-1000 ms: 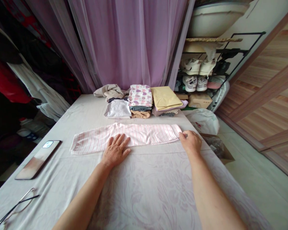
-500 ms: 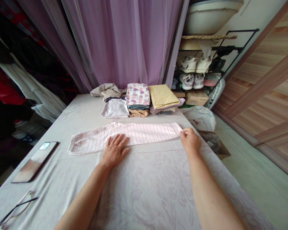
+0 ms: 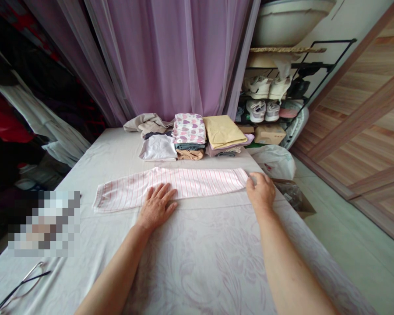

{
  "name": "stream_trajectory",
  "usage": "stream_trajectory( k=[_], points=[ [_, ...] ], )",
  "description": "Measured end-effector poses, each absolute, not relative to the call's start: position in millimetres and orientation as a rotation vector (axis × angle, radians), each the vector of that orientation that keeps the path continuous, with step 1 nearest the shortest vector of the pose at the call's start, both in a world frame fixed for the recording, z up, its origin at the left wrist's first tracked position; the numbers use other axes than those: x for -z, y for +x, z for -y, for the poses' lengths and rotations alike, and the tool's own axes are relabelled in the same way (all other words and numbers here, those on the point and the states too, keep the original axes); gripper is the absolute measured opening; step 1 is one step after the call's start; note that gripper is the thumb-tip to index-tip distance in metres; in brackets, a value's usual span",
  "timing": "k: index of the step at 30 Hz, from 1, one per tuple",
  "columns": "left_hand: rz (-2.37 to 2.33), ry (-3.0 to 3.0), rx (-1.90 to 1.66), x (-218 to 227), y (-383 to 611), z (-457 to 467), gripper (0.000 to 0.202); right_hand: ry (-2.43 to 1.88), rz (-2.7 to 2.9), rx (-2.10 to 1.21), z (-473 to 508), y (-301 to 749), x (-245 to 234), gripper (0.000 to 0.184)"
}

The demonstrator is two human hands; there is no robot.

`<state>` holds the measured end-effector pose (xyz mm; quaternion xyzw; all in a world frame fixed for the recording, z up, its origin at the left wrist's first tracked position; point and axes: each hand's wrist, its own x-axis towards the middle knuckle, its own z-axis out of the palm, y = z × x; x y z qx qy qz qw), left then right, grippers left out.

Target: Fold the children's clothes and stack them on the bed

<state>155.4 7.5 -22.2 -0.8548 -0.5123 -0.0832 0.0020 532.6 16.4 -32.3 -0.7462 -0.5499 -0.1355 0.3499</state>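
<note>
**Left hand (image 3: pixel 157 206) spread flat, right hand (image 3: pixel 261 193) curled at the end of a pink-striped garment (image 3: pixel 184 184)**

The left fingers are straight and splayed, released, with their tips pressing on the lower edge of the fold. The right fingers are bent and closed toward the thumb, right at the garment's narrow right end; whether they pinch the cloth or only touch it cannot be told.

The garment lies folded into a long flat strip, its long axis running crosswise in front of the person, rising slightly to the right. Its stripes run across the strip, and its hemmed left end sits well beyond the left hand.

It rests on a pale floral bedsheet (image 3: pixel 210 262), just in front of a row of folded clothes: a heart-print stack (image 3: pixel 188 129), a yellow stack (image 3: pixel 223 131) and a white top (image 3: pixel 157 148). Further left on the sheet lie eyeglasses (image 3: pixel 22 283) and a pixelated patch (image 3: pixel 44 224) that hides whatever is beneath it. Beyond the bed's right edge are a white plastic bag (image 3: pixel 276 162) and a cardboard box (image 3: pixel 293 194).
</note>
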Motion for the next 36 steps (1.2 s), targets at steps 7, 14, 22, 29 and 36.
stream_trajectory(
  k=[7, 14, 22, 29, 36],
  points=[
    [1.624, -2.7, 0.229, 19.8, 156.3, -8.0, 0.048, -1.899, 2.066, 0.215, -31.9, 477.4, 23.5, 0.046],
    [1.646, -2.718, 0.298, 25.7, 152.5, -9.1, 0.047, -2.104, 2.189, 0.112, -31.9, 470.2, 35.0, 0.05],
    [1.704, -2.614, 0.306, 23.4, 137.6, -45.1, 0.05, -2.134, 2.178, 0.121, -32.1, 468.2, 34.9, 0.052],
    [1.777, -2.54, 0.193, 24.1, 121.7, -78.2, 0.056, -2.106, 2.16, 0.176, -31.2, 470.1, 40.6, 0.051],
    [1.797, -2.504, 0.208, 16.9, 125.5, -82.0, 0.049, -2.069, 2.155, 0.201, -31.5, 471.2, 43.7, 0.05]
  ],
)
